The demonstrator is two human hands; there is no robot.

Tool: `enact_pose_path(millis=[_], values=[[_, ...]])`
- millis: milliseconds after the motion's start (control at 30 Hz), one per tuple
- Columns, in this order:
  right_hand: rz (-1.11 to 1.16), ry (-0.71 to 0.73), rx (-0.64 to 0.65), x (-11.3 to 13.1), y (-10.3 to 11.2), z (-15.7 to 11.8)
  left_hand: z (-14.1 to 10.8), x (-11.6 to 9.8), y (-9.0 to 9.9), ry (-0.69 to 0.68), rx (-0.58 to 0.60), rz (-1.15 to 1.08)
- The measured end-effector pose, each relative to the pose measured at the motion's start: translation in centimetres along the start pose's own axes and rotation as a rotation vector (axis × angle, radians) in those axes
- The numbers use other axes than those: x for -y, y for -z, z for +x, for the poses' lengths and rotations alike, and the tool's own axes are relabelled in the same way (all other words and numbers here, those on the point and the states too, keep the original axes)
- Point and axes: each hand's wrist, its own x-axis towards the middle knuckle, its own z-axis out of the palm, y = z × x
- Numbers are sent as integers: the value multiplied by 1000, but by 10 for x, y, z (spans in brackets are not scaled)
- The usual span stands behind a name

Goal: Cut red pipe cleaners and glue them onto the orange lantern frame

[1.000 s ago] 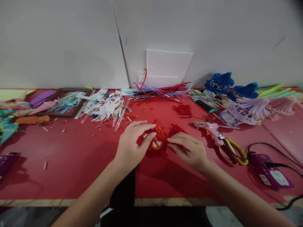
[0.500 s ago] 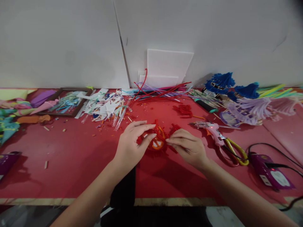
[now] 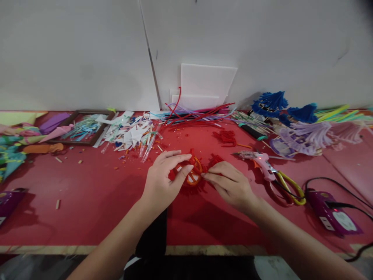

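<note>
My left hand (image 3: 164,177) is curled round the left side of a round red and orange pipe-cleaner piece (image 3: 194,179), with thumb and fingers on its rim. White patches show through its middle. My right hand (image 3: 230,182) pinches at the piece's right edge, its fingertips closed on a red bit of pipe cleaner that is mostly hidden. Another red pipe-cleaner tuft (image 3: 215,159) shows just behind the right fingers. Further back on the red table (image 3: 116,210) lies a red bundle (image 3: 225,137) with an orange stem.
At right lie a pink glue gun (image 3: 264,164), pliers with red and yellow handles (image 3: 291,184) and a purple power box (image 3: 332,214) with black cables. Loose pipe cleaners (image 3: 201,114), paper scraps (image 3: 135,132), a brown frame (image 3: 83,143) and blue fringed pieces (image 3: 272,102) line the back.
My right fingertips have moved slightly left along the edge of the round piece. The left hand keeps its grip with almost no movement.
</note>
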Motion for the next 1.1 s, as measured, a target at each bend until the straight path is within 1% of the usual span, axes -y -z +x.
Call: enact_pose_path(millis=[167, 367, 633, 800, 933, 1100], values=[[-26, -1, 14, -1, 0, 0, -4, -3, -5, 0, -15, 20], [-47, 33, 47, -1, 2, 0, -11, -5, -13, 2, -84, 48], [-55, 44, 51, 1, 2, 2, -13, -5, -19, -29, -109, 104], [-96, 56, 65, 0, 3, 2, -15, -9, -24, 0, -116, 147], [-107, 70, 77, -1, 2, 1, -15, -12, -28, 19, -156, 203], [-90, 67, 61, 0, 2, 2, -16, -13, -32, -3, -204, 252]])
